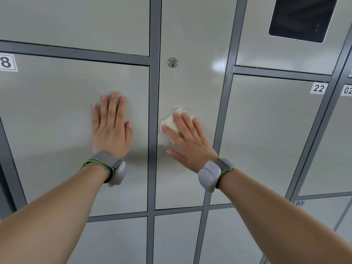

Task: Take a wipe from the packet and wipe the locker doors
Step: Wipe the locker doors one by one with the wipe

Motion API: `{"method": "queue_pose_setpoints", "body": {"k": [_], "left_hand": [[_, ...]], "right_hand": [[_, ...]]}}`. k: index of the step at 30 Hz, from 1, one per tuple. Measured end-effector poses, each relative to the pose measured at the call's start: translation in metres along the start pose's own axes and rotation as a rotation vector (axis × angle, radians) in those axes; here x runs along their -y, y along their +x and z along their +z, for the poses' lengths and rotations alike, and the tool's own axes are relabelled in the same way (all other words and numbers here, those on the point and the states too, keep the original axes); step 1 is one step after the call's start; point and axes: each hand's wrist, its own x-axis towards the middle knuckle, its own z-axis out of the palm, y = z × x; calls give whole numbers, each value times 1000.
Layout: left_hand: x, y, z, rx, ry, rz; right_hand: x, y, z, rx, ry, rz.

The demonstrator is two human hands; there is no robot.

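Observation:
A wall of pale grey locker doors with darker grey frames fills the view. My right hand (pixel 187 139) lies flat with straight fingers on a crumpled white wipe (pixel 172 121), pressing it against the tall middle door (pixel 190 82) below its round keyhole (pixel 172 62). My left hand (pixel 111 124) rests flat, fingers straight, on the door to the left (pixel 57 121), which carries a label ending in 8. The wipe packet is out of view.
To the right are doors labelled 22 (pixel 318 88) and 03 (pixel 299 203). A dark screen panel (pixel 302 18) sits in the top right door. More doors run below. Both wrists wear grey bands.

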Motion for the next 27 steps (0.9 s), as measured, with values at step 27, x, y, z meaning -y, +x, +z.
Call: {"method": "queue_pose_setpoints", "body": {"k": [27], "left_hand": [[0, -7, 3, -12, -3, -3]], "right_hand": [[4, -13, -2, -47, 85, 269]]}}
